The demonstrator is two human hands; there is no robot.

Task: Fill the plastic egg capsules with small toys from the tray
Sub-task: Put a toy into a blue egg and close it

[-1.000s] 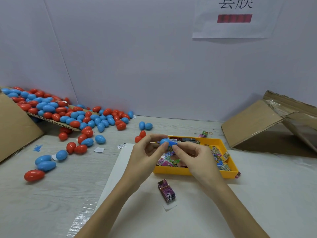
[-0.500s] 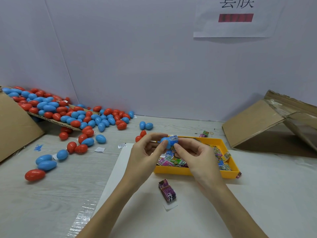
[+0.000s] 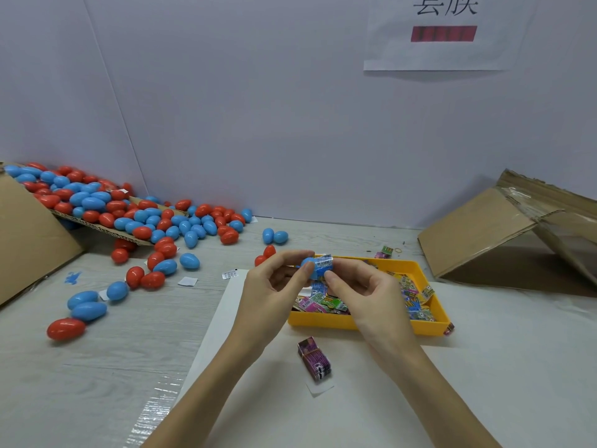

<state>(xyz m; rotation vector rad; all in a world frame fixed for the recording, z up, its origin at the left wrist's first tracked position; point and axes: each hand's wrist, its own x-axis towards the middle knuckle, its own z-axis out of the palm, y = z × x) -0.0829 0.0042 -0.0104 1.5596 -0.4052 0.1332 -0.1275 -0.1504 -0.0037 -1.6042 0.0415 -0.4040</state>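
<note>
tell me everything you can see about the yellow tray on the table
The yellow tray is a shallow rectangular bin, apparently plastic, with low upright walls. It sits flat on a white sheet on the table, just beyond both hands. It holds a loose heap of small printed toy packets in pink, green, yellow and blue. The hands hide part of its left and middle. One small packet lies against its near right corner.

This looks like a small packing or assembly workstation: plain white partition walls (image 3: 290, 124) enclose a tabletop (image 3: 97, 367), a printed paper sign (image 3: 445, 33) hangs above, opened cardboard boxes (image 3: 504, 234) sit at both sides, and bulk red and blue egg capsules (image 3: 129, 218) spill across.
</note>
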